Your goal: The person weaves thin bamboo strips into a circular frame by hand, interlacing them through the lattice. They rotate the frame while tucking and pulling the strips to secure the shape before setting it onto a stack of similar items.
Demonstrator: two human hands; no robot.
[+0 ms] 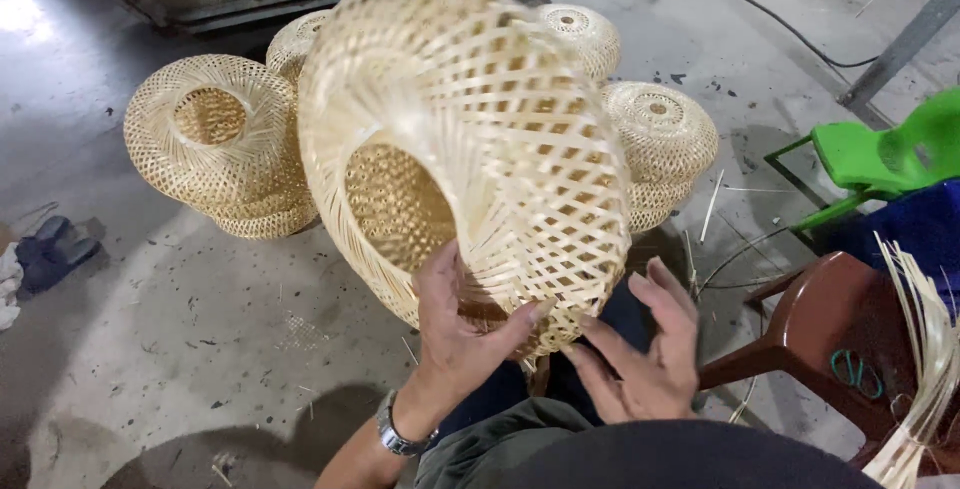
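Everywhere woven baskets (215,144) on concrete floor (180,349)

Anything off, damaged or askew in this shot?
Nothing on the woven basket in the left hand looks broken. The right hand is open beside it. Loose bamboo slivers lie scattered on the floor, and finished baskets lie tipped on their sides.

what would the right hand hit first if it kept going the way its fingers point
Most likely the woven bamboo shade held up by the left hand. The right hand is open, fingers aimed up and left at the shade's lower edge, close by; depth is hard to judge.
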